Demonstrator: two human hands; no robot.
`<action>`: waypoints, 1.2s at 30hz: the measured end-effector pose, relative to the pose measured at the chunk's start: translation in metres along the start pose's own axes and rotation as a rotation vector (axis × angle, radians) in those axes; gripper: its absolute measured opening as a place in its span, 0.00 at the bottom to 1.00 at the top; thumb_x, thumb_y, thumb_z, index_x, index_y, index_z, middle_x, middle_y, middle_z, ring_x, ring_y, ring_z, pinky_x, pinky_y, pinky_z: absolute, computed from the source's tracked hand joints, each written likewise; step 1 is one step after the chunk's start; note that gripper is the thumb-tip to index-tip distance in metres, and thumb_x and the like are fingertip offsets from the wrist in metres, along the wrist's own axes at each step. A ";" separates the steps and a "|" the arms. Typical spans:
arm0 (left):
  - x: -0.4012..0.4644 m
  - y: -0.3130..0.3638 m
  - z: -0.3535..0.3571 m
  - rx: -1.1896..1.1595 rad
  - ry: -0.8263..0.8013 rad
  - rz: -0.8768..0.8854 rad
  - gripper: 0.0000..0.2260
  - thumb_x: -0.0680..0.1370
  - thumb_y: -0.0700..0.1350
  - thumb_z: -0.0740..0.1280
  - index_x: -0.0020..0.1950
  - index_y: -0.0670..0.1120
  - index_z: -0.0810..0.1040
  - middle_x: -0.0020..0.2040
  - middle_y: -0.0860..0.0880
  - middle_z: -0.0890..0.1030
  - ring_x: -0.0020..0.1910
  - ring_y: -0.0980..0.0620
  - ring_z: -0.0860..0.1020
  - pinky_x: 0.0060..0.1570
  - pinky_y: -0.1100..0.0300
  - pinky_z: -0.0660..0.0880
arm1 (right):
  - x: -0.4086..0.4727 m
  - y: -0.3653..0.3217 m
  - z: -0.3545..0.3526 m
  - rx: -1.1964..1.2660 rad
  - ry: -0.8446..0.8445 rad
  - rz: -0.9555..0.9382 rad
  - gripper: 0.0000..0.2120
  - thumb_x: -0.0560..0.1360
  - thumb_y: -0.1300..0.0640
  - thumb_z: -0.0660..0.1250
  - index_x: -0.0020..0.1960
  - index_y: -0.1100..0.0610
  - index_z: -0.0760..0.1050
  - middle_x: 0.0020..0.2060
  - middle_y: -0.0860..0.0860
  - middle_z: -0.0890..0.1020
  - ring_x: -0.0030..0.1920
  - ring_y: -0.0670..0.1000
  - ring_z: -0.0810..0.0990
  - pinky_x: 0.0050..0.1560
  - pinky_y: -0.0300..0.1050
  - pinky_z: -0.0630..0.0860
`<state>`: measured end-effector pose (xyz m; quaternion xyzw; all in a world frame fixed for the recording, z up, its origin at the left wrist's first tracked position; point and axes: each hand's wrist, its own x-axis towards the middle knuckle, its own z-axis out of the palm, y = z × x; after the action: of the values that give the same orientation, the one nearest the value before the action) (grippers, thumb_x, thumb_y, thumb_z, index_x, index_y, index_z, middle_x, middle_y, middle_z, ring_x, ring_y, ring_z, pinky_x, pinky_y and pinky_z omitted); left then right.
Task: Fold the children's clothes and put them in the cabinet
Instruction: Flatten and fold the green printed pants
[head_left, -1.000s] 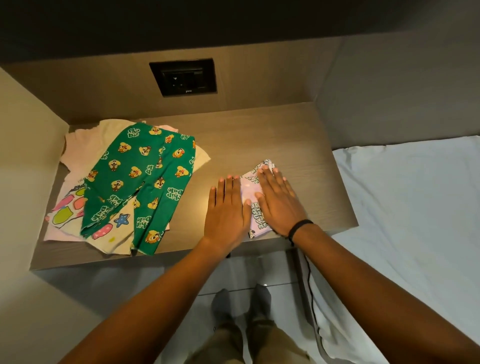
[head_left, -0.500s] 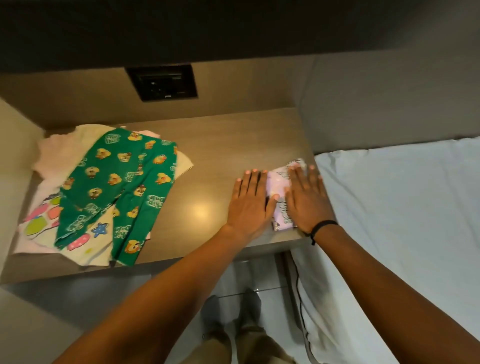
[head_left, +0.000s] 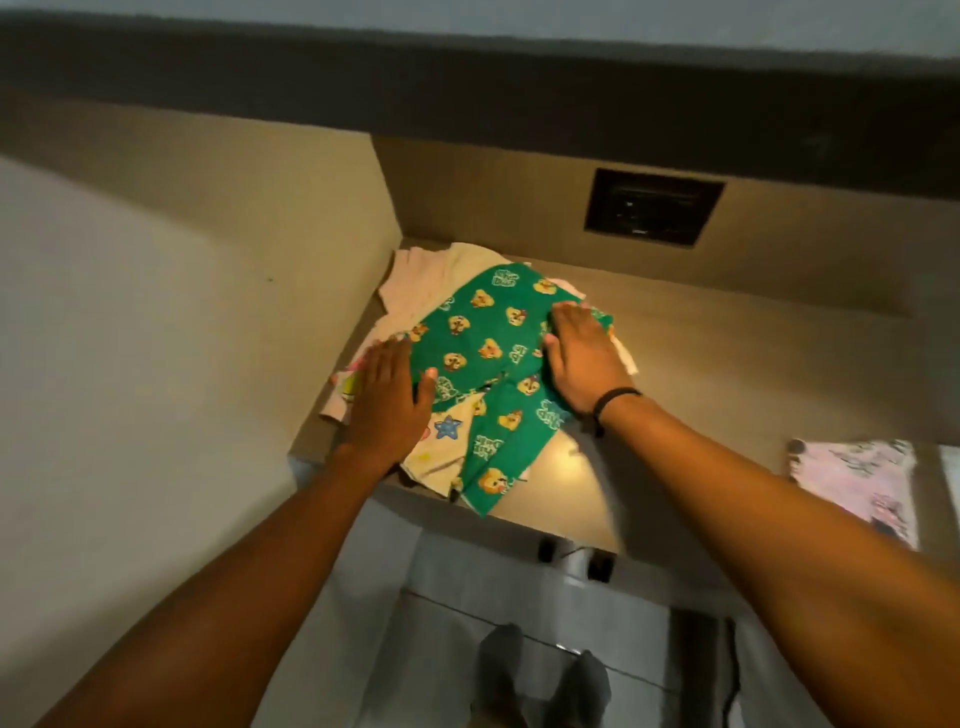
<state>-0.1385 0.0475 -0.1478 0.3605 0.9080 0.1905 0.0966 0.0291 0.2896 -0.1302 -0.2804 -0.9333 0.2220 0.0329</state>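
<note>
Green children's trousers (head_left: 488, 353) with yellow cartoon prints lie on top of a pile of clothes at the left end of the wooden shelf (head_left: 727, 374). My left hand (head_left: 387, 402) lies flat on the pile's left side, thumb touching the green cloth. My right hand (head_left: 579, 356) rests with straight fingers on the trousers' right edge. Under the trousers are a cream garment with a blue star (head_left: 441, 441) and a pale pink top (head_left: 421, 275). A folded pink printed garment (head_left: 857, 478) lies alone on the shelf at the far right.
A dark socket panel (head_left: 652, 213) sits in the back wall above the shelf. A beige side wall (head_left: 182, 312) closes the left. Below the shelf is a tiled floor (head_left: 467, 597) with my feet (head_left: 540, 680) on it. A cable (head_left: 732, 670) hangs at the lower right.
Both hands left the folded pink garment and moved left onto the pile with the green trousers. The view swung left, so the folded garment now sits at the right edge.
</note>
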 end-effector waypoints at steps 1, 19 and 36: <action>0.006 -0.008 -0.004 -0.029 -0.060 0.017 0.35 0.84 0.63 0.51 0.86 0.43 0.56 0.85 0.40 0.60 0.85 0.39 0.55 0.83 0.42 0.54 | 0.012 0.006 0.000 -0.002 -0.020 0.044 0.29 0.85 0.45 0.49 0.80 0.62 0.59 0.79 0.62 0.63 0.80 0.62 0.59 0.80 0.57 0.56; 0.007 -0.031 0.000 0.122 -0.174 0.185 0.51 0.74 0.79 0.32 0.88 0.48 0.45 0.88 0.47 0.48 0.86 0.48 0.45 0.81 0.51 0.41 | -0.090 0.106 -0.019 -0.175 -0.027 0.330 0.36 0.85 0.37 0.45 0.84 0.58 0.45 0.83 0.57 0.49 0.83 0.57 0.49 0.81 0.55 0.48; 0.009 -0.003 0.015 0.371 -0.144 0.149 0.41 0.82 0.74 0.45 0.87 0.51 0.42 0.88 0.45 0.47 0.86 0.41 0.48 0.83 0.41 0.47 | -0.136 0.081 0.005 -0.260 0.042 0.302 0.41 0.80 0.28 0.42 0.84 0.53 0.47 0.84 0.55 0.51 0.83 0.57 0.47 0.81 0.62 0.45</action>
<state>-0.1425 0.0562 -0.1635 0.4511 0.8890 0.0007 0.0787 0.1834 0.2750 -0.1617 -0.4237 -0.9006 0.0960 -0.0176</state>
